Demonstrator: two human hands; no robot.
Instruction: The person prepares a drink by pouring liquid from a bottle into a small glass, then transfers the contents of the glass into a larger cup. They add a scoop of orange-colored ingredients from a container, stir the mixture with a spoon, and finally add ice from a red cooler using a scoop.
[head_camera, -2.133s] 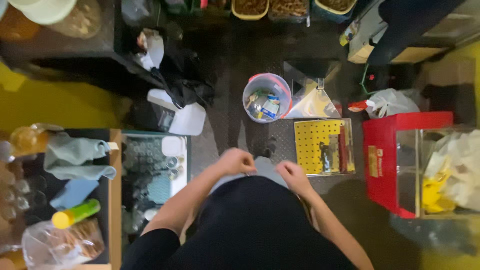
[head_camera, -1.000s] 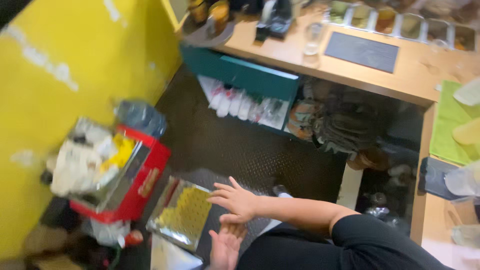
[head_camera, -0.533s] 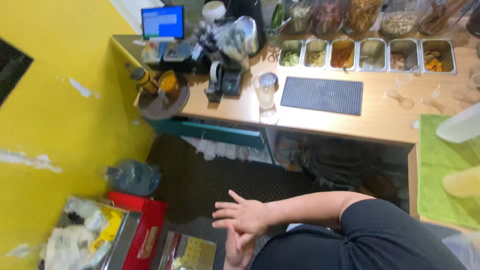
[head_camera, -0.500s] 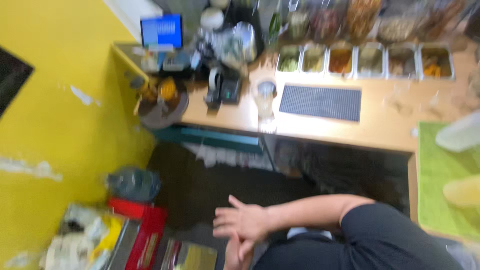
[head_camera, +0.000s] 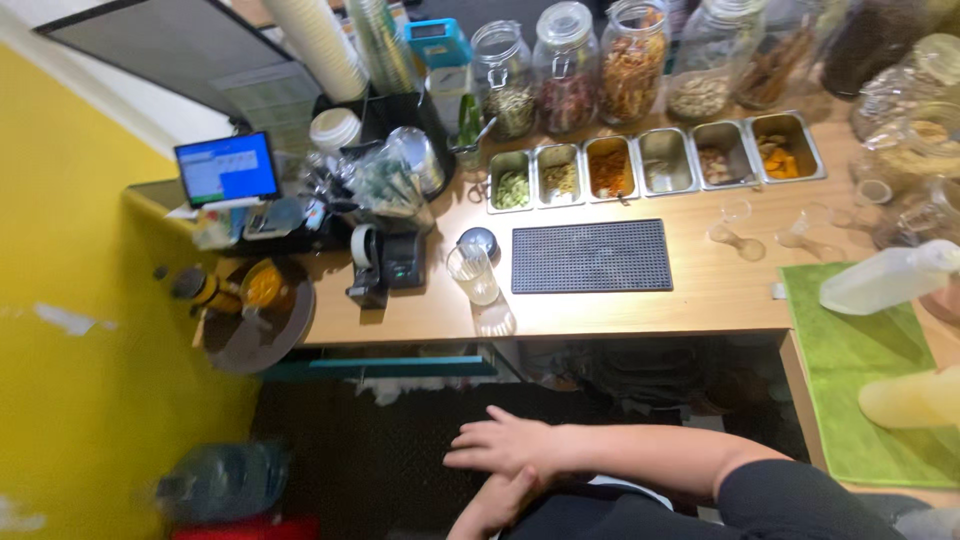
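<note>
Hands: the right hand (head_camera: 505, 445) lies flat over the left hand (head_camera: 495, 505), both empty, below the wooden counter (head_camera: 700, 290).

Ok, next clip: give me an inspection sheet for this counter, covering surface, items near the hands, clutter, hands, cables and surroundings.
Surface: wooden counter, with a black ribbed mat and a green cloth at the right end.
Items near the hands: nothing held; the closest thing on the counter is an empty glass.
Clutter: six steel tubs of garnish, glass jars behind them, stacked cups, a small printer, a tablet screen, a clear squeeze bottle.
Hands: left hand and right hand pressed together, empty, below the counter edge.
Cables: nothing seen.
Surroundings: yellow wall, dark floor mat, large water bottle.
</note>
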